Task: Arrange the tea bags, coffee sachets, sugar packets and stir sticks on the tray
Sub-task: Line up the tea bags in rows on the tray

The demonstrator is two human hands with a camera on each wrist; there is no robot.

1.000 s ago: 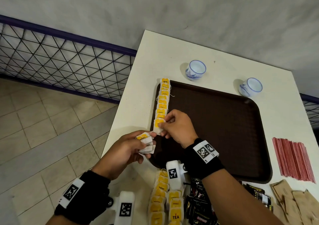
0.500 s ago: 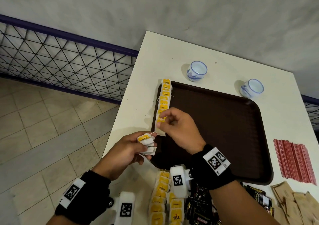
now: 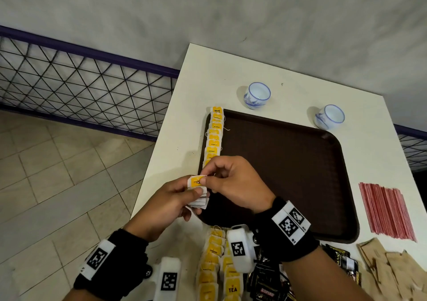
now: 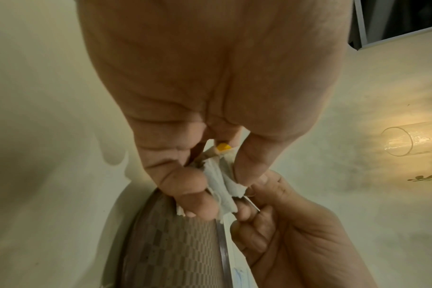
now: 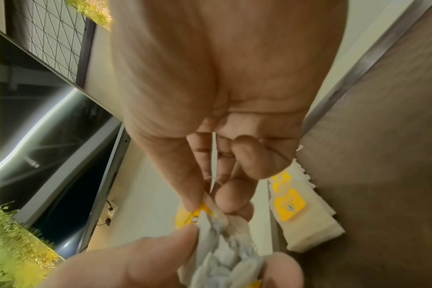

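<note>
A small stack of tea bags (image 3: 198, 192) with yellow tags sits in the left hand (image 3: 161, 206), held over the near left corner of the brown tray (image 3: 288, 173). The left thumb presses on the stack from above while the curled fingers close round it from below, so the hand is clamped on the bundle; in the left wrist view the white paper edges (image 4: 222, 187) stick out between thumb and fingers. The right hand (image 3: 233, 185) meets it from the right, its thumb and forefinger pinching the top tea bag of the stack at the yellow tag, the other fingers loosely curled. In the right wrist view a thin string runs up between the right fingers (image 5: 234, 198).

Just beyond the hands, a row of tea bags (image 3: 213, 136) lies overlapped along the tray's left edge, running from the far left corner toward the hands. The rest of the tray floor is bare brown.

Near the person, off the tray, more tea bags (image 3: 215, 270) lie in rows on the white table (image 3: 231, 69), with dark coffee sachets (image 3: 265, 287) to their right and brown sugar packets (image 3: 388, 268) at the near right. A bundle of red stir sticks (image 3: 385, 210) lies right of the tray. Two blue-and-white cups (image 3: 256, 95) stand on the table past the tray's far edge, well apart from each other. Both wrists wear black bands with square markers.
</note>
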